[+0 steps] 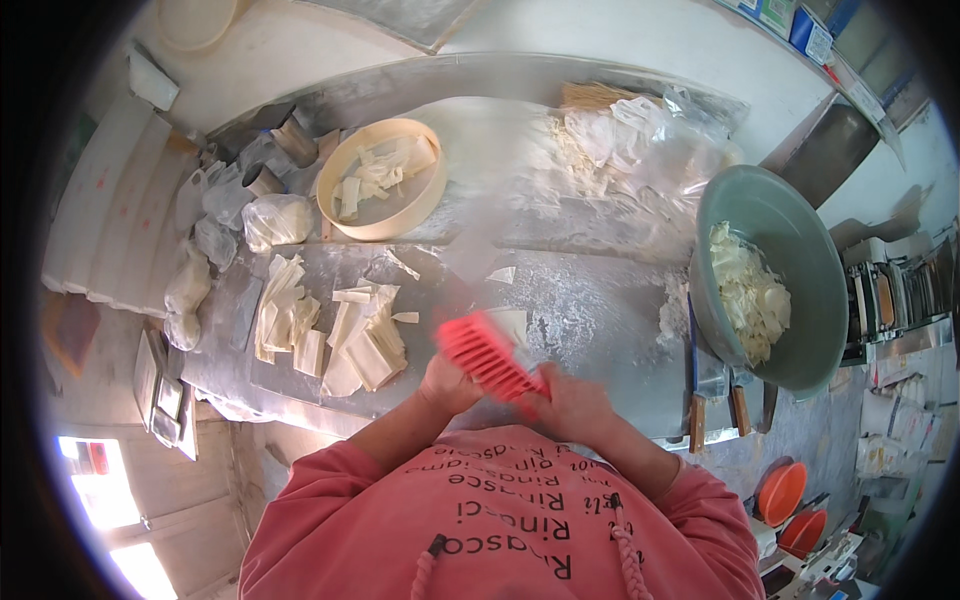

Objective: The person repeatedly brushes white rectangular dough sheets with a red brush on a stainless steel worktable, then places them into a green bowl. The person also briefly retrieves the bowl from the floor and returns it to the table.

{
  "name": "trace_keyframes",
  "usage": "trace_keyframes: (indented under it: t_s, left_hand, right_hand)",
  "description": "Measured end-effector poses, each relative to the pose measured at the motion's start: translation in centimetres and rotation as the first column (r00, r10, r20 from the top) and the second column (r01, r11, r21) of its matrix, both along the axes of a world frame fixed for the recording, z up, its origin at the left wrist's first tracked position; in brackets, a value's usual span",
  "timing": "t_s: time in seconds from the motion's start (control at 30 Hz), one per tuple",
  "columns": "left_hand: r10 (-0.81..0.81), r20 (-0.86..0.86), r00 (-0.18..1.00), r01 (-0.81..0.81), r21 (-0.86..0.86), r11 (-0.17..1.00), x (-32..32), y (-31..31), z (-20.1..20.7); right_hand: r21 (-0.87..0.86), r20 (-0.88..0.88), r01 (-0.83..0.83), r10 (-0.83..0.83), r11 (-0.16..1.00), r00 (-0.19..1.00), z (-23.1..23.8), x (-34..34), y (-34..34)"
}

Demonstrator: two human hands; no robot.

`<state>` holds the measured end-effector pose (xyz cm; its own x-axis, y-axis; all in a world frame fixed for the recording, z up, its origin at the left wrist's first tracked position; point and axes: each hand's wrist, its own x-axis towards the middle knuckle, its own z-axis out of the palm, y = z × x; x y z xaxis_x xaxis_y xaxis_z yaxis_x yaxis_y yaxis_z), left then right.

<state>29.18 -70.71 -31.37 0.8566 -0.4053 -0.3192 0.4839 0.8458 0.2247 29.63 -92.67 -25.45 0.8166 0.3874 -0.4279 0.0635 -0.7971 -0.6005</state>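
Observation:
A red slotted plastic thing [488, 352], smeared by motion, is in front of my chest above the near part of the metal worktop. My right hand [572, 402] is closed round its right end. At its lower left edge is my left hand [450, 385], closed against it, with the fingers mostly hidden behind it. Just beyond it a small pale dough sheet [512, 324] lies on the worktop, partly covered. To the left are a stack of folded dough strips [284, 312] and a pile of wider dough sheets [368, 342].
A round sieve [440, 190] holding dough pieces stands at the far left, beside plastic bags [278, 222]. On the right is a grey-green basin [815, 310] with dough scraps. Wooden-handled knives [697, 424] jut over the near right edge. Flour and bags [625, 135] cover the back.

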Motion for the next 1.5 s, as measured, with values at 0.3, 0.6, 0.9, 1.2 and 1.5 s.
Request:
trace_keyframes:
  t_s: [0.3,0.6,0.9,1.2,1.5]
  left_hand:
    - [-0.058,-0.046,0.997,0.063,0.126,0.99,0.5,-0.6,3.1]
    - [0.007,-0.005,1.0,-0.006,0.265,0.964,0.2,-1.2,3.3]
    - [0.095,-0.015,0.995,-0.094,0.06,0.994,0.4,0.0,3.2]
    - [-0.013,0.016,1.0,0.012,0.058,0.998,0.8,-0.1,5.4]
    - [-0.009,0.039,0.999,0.006,0.061,0.998,0.1,0.3,6.0]
  right_hand:
    - [0.721,-0.558,0.586,-0.191,0.37,0.807,-3.0,2.1,-1.7]
    - [0.679,-0.711,0.71,-0.076,0.184,0.699,-3.0,3.0,1.5]
    - [0.77,-0.219,0.349,-0.293,0.535,0.931,-2.1,2.5,1.4]
    - [0.718,-0.395,0.597,-0.496,0.358,0.773,-2.7,4.2,0.7]
    - [0.039,0.518,0.446,-0.399,0.894,0.756,-5.8,1.3,-6.3]
